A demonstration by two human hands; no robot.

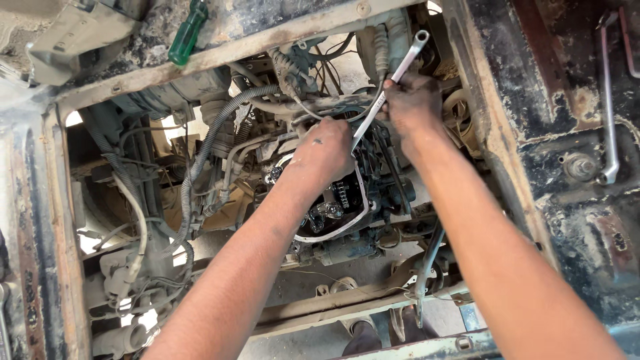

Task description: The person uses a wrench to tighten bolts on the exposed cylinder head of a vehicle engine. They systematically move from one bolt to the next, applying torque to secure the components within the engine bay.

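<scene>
Down in open engine bay (347,200):
- R hand (410,100) fisted round spanner (393,80) mid-shank, for leverage prob.
- L hand (323,150) curled over spanner's lower end, steadying; fingertips hidden.
- Green screwdriver (188,32) parked on frame.

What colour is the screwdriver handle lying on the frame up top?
Green, seen in the head view: screwdriver handle.
</scene>
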